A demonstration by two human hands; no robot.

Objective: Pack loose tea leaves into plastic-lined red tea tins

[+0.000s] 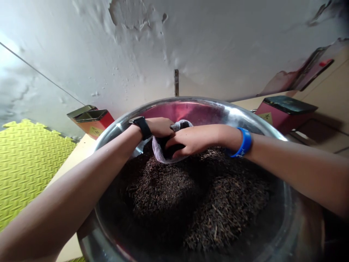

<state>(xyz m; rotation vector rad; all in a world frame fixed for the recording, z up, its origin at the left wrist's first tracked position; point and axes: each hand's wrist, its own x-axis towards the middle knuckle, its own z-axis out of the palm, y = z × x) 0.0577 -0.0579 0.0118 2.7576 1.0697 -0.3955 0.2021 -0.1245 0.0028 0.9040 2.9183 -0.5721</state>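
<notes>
Ideally, hold pale plastic bag upright, mouth wide, so right fingers clear rim. Bag at 11 o'clock in steel basin, amid dark dried leaves. Left hand at bag's 10 o'clock, fingertips hidden, pinch unclear; right hand at 3 o'clock, fingers parted inside mouth.

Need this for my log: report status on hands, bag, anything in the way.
Left hand at open bag, grip hidden. Right hand partly inside. Bag inside metal basin with dark shreds. Right hand blocks some of the bag's mouth.
</notes>
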